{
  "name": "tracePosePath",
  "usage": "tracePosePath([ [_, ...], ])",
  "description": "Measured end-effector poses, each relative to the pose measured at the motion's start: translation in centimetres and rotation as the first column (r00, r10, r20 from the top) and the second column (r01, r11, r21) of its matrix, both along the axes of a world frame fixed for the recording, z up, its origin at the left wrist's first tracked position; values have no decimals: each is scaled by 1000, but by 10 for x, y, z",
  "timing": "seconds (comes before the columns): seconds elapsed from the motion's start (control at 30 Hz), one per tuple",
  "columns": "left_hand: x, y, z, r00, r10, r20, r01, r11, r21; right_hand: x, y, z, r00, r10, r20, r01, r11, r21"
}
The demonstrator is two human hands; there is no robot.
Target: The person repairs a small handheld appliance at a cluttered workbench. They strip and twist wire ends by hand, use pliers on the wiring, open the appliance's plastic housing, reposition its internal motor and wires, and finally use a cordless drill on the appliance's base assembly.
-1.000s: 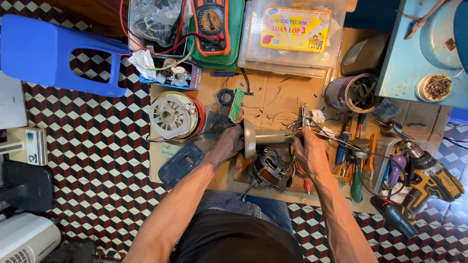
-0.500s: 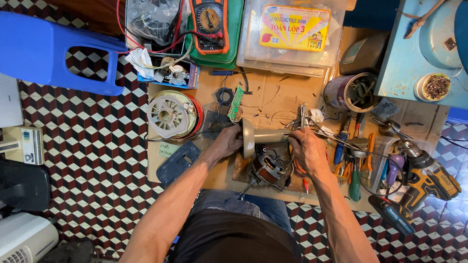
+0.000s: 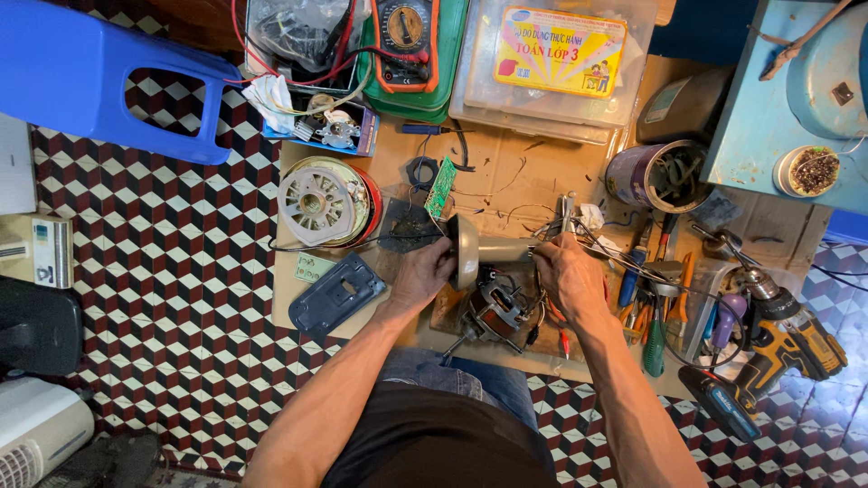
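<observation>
left hand [image 3: 423, 273] wrapped around the flared end of a grey funnel-shaped housing [image 3: 479, 250], which lies on its side on the cardboard sheet [image 3: 506, 176] spread over the tiled floor [image 3: 172, 262]. right hand [image 3: 568, 276] curled at the housing's narrow end among thin wires [image 3: 615, 248]; whether the fingers pinch anything, cannot tell. small electric motor [image 3: 493, 312] sits just below the housing, between both wrists. round wound coil [image 3: 321, 201] to the left, yellow cordless drill [image 3: 778, 348] well to the right.
</observation>
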State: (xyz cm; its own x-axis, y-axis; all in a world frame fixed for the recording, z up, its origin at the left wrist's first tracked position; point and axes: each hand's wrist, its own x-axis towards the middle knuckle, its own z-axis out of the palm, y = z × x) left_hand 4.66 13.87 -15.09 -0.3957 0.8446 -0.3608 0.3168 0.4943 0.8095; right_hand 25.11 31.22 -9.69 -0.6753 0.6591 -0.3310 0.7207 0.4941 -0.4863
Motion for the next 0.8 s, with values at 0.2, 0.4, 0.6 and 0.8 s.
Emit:
tracePosePath([
  [0.2, 5, -4, 15, 994, 87, -60, -80, 989, 121, -6, 0, -2, 997, -52, -49, 50, 998, -46],
  [0.4, 6, -6, 14, 976, 203, 74, -210, 972, 102, 4, 13, -6, 1000, -23, -4, 21, 981, -192],
  [0.6, 2, -8, 15, 978, 204, -36, -198, 971, 131, 15, 21, -5, 994, 106, -27, -109, 964, -241],
  [0.8, -3, 3, -4, 962, 251, 104, -250, 968, -18, 15, 32, 7, 975, 222, -17, -218, 934, -284],
])
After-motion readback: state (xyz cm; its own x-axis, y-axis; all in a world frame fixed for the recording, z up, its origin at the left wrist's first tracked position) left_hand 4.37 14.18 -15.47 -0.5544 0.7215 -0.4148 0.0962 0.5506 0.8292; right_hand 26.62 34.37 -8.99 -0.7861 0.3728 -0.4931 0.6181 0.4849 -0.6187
